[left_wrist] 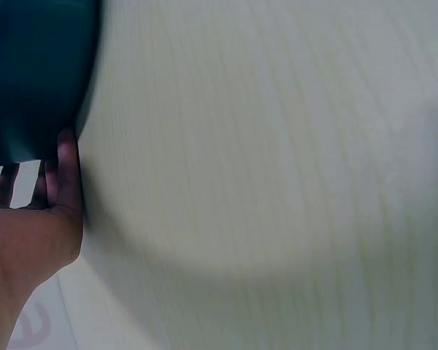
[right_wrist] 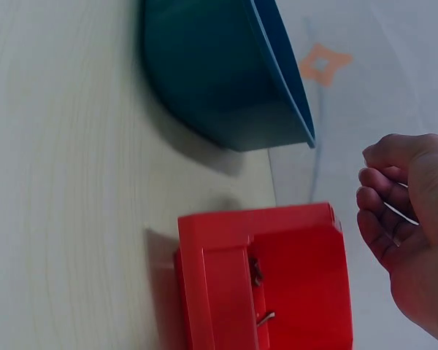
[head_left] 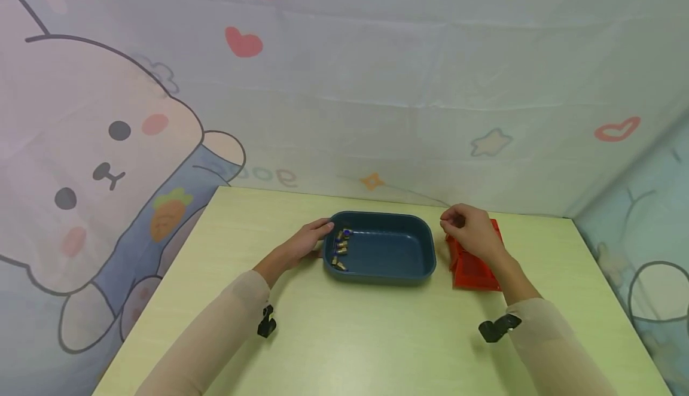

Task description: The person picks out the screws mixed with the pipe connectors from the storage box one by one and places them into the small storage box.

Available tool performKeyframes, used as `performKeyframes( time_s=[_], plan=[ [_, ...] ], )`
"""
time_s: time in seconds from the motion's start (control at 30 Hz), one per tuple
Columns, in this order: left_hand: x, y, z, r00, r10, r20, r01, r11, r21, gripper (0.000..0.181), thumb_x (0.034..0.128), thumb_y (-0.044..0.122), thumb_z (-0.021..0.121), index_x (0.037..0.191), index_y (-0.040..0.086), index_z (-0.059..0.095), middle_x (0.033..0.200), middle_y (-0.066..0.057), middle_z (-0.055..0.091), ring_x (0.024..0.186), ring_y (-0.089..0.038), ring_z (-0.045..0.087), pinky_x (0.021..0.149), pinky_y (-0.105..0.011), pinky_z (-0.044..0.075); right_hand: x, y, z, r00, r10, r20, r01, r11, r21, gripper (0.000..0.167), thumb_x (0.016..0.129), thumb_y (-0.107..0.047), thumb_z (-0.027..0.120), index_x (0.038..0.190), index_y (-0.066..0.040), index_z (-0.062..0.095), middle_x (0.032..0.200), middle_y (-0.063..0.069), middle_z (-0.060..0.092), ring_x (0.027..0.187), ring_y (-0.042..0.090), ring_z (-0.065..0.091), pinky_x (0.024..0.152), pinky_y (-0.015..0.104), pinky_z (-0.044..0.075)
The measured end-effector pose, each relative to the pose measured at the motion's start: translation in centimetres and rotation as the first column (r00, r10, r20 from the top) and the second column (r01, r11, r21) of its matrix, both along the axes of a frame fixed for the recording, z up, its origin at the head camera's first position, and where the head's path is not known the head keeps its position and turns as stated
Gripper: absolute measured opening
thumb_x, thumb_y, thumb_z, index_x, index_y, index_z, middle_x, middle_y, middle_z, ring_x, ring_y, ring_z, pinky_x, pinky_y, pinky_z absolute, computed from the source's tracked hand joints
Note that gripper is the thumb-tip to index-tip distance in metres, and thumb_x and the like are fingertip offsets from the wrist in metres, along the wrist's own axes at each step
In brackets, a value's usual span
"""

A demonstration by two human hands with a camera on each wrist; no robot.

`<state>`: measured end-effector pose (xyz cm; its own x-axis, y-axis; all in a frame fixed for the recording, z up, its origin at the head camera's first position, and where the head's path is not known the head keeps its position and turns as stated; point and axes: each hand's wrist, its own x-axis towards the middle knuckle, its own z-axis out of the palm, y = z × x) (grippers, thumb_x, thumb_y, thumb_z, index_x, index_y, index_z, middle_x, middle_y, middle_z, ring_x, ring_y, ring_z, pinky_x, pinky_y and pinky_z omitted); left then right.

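Note:
A dark blue tray (head_left: 384, 276) stands in the middle of the table with several small brass-coloured pieces (head_left: 340, 251), some with blue parts, along its left end. My left hand (head_left: 300, 245) rests against that end, a fingertip at the rim; in the left wrist view its fingers (left_wrist: 68, 171) look fairly straight against the tray wall. To the right, a red bin (head_left: 476, 277) lies under my right hand (head_left: 473, 231), which is raised above its far part. The right fingers (right_wrist: 383, 191) are curled with the thumb close by; whether something small sits between the fingertips is hidden.
Inside the red bin, small metallic pieces (right_wrist: 265, 318) show in the right wrist view. A printed cloth (head_left: 377, 85) hangs behind the table's back edge, and another cloth panel (head_left: 635, 252) borders the right side. Pale wood-grain tabletop (head_left: 366, 336) stretches in front of the tray.

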<state>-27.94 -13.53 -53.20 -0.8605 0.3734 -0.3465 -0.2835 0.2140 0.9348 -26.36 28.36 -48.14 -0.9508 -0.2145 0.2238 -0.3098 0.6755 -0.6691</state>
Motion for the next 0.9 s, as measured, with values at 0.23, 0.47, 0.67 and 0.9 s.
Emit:
performKeyframes(
  time_s=[0.23, 0.47, 0.67, 0.9],
  plan=[
    [0.0, 0.0, 0.0, 1.0, -0.003, -0.003, 0.003, 1.0, 0.002, 0.065, 0.1135, 0.046, 0.048, 0.169, 0.016, 0.03, 0.171, -0.014, 0.032, 0.158, -0.035, 0.027, 0.113, -0.053, 0.047, -0.4, -2.2, -0.1, 0.999, 0.033, 0.007, -0.032, 0.999, -0.03, 0.006, 0.097, -0.006, 0.076, 0.102, -0.004, 0.074, 0.09, 0.006, 0.072, 0.082, 0.023, 0.065, 0.073, 0.026, 0.055],
    [0.1, -0.2, 0.3, 1.0, -0.001, -0.007, 0.001, 1.0, 0.003, 0.063, 0.1142, 0.043, 0.047, 0.168, 0.015, 0.03, 0.17, -0.014, 0.033, 0.158, -0.036, 0.027, 0.117, -0.055, 0.042, -0.7, -4.5, -0.1, 0.997, 0.076, 0.007, -0.076, 0.996, -0.051, 0.007, 0.098, -0.006, 0.076, 0.105, -0.004, 0.075, 0.095, 0.006, 0.071, 0.085, 0.022, 0.064, 0.078, 0.028, 0.056],
    [-0.1, -0.1, 0.2, 1.0, 0.002, -0.011, -0.002, 1.0, 0.004, 0.063, 0.1141, 0.043, 0.048, 0.168, 0.016, 0.032, 0.169, -0.014, 0.035, 0.158, -0.035, 0.029, 0.117, -0.054, 0.043, -0.8, -5.7, -0.2, 0.995, 0.096, 0.003, -0.096, 0.993, -0.071, 0.01, 0.097, -0.004, 0.077, 0.107, -0.002, 0.075, 0.097, 0.008, 0.073, 0.085, 0.023, 0.066, 0.081, 0.029, 0.057],
    [-0.2, 0.0, -0.1, 1.0, 0.01, -0.003, -0.01, 1.0, 0.002, 0.062, 0.1136, 0.043, 0.049, 0.167, 0.016, 0.034, 0.167, -0.013, 0.04, 0.156, -0.034, 0.032, 0.115, -0.053, 0.044, -0.8, -6.7, -0.6, 0.996, 0.093, 0.0, -0.093, 0.992, -0.088, 0.009, 0.097, -0.006, 0.078, 0.106, -0.005, 0.076, 0.096, 0.005, 0.074, 0.085, 0.021, 0.066, 0.082, 0.031, 0.058]
  ],
)
